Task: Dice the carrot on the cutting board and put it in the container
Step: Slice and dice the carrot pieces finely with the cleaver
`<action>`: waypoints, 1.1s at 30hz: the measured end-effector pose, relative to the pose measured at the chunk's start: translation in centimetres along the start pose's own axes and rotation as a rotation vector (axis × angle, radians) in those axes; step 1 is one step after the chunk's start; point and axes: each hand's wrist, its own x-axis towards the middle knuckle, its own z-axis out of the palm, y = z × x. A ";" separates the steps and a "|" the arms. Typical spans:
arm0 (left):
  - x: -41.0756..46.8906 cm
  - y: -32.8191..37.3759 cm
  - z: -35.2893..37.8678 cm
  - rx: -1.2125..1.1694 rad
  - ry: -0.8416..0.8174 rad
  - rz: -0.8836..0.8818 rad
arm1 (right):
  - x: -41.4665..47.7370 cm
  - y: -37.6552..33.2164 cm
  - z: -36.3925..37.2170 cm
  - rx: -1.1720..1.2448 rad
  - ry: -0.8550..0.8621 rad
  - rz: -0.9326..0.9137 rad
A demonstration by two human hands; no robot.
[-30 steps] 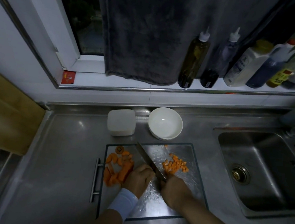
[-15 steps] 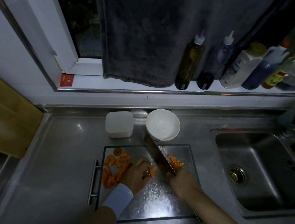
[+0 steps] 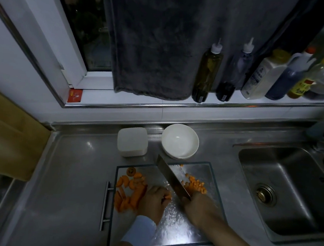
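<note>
The knife [image 3: 172, 177] tip is now reaching the cutting board's [image 3: 183, 232] far edge, just below the bowl [image 3: 179, 142]; a second ago it was stopping short. My right hand [image 3: 198, 208] is gripping the handle, hiding it. My left hand [image 3: 153, 200] is curling its fingers [image 3: 162, 192] over a carrot piece [image 3: 168, 197], mostly covered, mid-board. Diced bits [image 3: 195, 185] are lying right of the blade; the container [image 3: 132, 141] is sitting beyond the board.

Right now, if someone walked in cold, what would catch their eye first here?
The orange stands out in the dim kitchen: long carrot slices on the left of the cutting board, small dice on its right. Between them the right hand grips a cleaver, blade slanting toward the white bowl, while the left hand pinches a carrot piece.
</note>
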 end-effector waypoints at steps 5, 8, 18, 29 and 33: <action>-0.7 -0.2 -0.2 -0.081 0.061 0.014 | -0.5 0.3 0.8 0.004 -0.017 -0.041; -0.5 -1.4 -0.5 -0.042 -0.021 0.155 | -0.6 0.7 1.1 0.002 -0.013 -0.064; 0.7 -1.7 -0.2 -0.090 -0.015 0.130 | -0.1 0.8 1.5 0.013 -0.037 -0.062; 0.1 -1.7 -0.1 -0.073 0.058 0.100 | 0.2 1.1 1.4 0.025 -0.051 -0.054; -0.3 -2.2 0.0 -0.060 0.006 0.176 | 0.2 1.2 1.5 0.018 -0.050 -0.067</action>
